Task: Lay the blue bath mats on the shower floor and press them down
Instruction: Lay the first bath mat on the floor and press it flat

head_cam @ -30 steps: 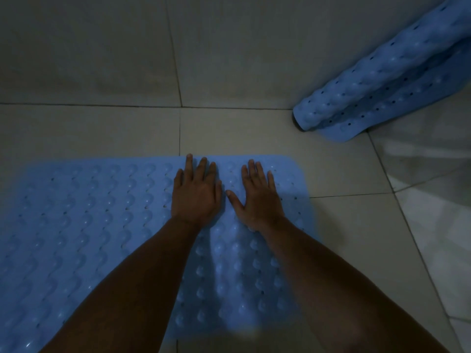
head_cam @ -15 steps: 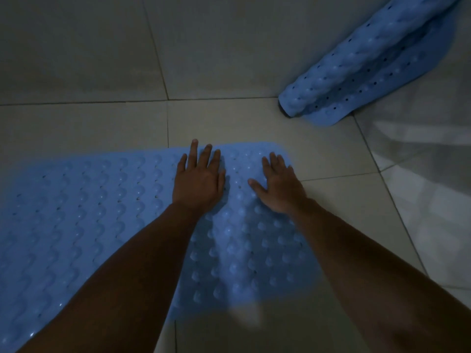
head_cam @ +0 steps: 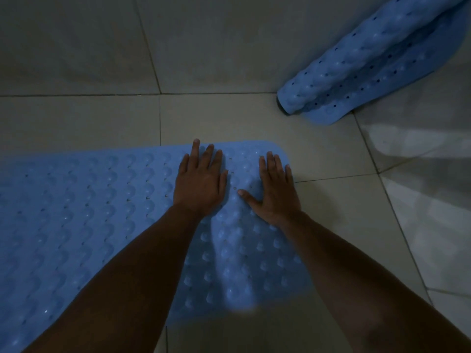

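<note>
Blue rubber under both palms: my left hand (head_cam: 200,183) and right hand (head_cam: 274,192) lie flat with fingers straight, gripping nothing, pressing the far right corner of the laid mat (head_cam: 76,212). There's a raised ridge between my hands running toward me; if I press unevenly, I'd guess it stays trapped and the cups won't grip the tile floor (head_cam: 331,205). The rolled mat (head_cam: 369,64) waits far right, by the wall.
</note>
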### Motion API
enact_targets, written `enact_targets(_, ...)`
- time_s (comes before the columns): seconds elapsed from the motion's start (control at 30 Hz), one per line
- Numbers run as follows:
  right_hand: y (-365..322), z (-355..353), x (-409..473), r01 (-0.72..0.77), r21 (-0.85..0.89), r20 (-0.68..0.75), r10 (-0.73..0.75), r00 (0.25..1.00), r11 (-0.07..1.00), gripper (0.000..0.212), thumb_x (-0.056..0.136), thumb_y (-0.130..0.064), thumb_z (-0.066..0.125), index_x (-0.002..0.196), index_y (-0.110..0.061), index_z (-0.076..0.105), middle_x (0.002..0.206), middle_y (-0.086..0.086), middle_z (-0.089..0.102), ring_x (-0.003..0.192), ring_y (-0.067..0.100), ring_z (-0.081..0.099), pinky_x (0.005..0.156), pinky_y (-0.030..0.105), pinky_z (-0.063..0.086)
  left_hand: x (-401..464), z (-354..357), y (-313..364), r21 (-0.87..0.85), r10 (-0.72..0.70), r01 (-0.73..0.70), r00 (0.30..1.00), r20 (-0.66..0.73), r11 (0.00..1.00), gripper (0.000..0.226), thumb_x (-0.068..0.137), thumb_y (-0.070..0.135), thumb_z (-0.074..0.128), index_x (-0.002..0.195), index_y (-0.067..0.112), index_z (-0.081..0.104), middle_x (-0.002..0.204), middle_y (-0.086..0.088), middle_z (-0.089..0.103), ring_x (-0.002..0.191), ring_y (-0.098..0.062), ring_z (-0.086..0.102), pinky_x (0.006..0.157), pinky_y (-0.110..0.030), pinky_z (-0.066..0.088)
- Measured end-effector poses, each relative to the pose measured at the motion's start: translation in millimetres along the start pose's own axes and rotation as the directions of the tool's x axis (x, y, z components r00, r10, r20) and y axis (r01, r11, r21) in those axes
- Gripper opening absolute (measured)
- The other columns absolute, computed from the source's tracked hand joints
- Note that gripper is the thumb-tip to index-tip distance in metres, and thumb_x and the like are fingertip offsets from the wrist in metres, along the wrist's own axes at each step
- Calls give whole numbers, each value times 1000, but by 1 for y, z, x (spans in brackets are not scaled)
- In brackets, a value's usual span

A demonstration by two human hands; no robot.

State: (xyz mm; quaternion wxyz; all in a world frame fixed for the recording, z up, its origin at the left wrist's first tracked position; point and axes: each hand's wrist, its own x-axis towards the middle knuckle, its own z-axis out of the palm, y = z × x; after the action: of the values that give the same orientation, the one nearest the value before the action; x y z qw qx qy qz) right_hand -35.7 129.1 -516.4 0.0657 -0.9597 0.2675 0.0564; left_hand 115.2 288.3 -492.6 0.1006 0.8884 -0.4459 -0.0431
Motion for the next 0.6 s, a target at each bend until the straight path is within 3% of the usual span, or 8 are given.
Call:
enact_targets(0.17, 4, -16, 6, -29, 89, 218, 9, 976, 996, 111, 85, -87, 28, 160, -16, -12, 168, 5, -18, 155, 22, -17, 127, 48, -5, -12, -2, 9, -36, -51, 52, 998, 28, 998, 71, 101, 47, 12, 157, 9, 34, 165, -13, 30, 157, -37, 6, 123, -56, 23)
enact_targets(0.23, 7, -37, 20, -83, 204, 288, 21, 957, 975, 98, 94, -69, 45, 162, -14, 2, 170, 8, -3, 157, 23, -1, 128, 42, 5, -15, -2, 15, -16, -46, 47, 997, 63, 999, 68, 101, 44, 16, 159, 11, 30, 168, -12, 24, 158, -36, 1, 125, -55, 19)
enact_targets(0.3, 16, -63, 33, -167, 387, 199, 94, 975, 907, 72, 98, -44, 58, 157, -12, 32, 162, 12, 35, 149, 26, 34, 123, 36, 25, -15, -1, 28, 0, -22, 22, 997, 75, 1000, 64, 101, 39, 23, 159, 13, 29, 169, -11, 22, 158, -37, -1, 125, -55, 17)
enact_targets(0.37, 24, -79, 40, -183, 469, 40, 186, 982, 864, 53, 98, -31, 58, 147, -13, 50, 145, 11, 58, 134, 29, 54, 115, 38, 39, -13, 2, 49, -27, 15, -13, 998, 66, 1000, 62, 102, 37, 26, 159, 14, 29, 169, -11, 20, 158, -37, -2, 126, -55, 15)
enact_targets(0.47, 23, -79, 37, -153, 475, -61, 206, 977, 867, 46, 97, -28, 53, 142, -18, 55, 138, 9, 63, 128, 30, 58, 110, 41, 45, -11, 25, 79, -44, 86, -80, 987, 133, 996, 64, 107, 47, 23, 163, 16, 16, 172, -10, 1, 157, -35, -14, 127, -55, 2)
enact_targets(0.6, 25, -58, 19, -79, 484, -144, 169, 975, 872, 55, 90, -37, 49, 142, -17, 55, 140, 10, 60, 132, 31, 54, 111, 45, 44, -17, 52, 91, 47, 41, -48, 990, 132, 998, 87, 97, 74, 11, 164, 19, 1, 171, -10, -11, 155, -32, -21, 124, -58, -3)
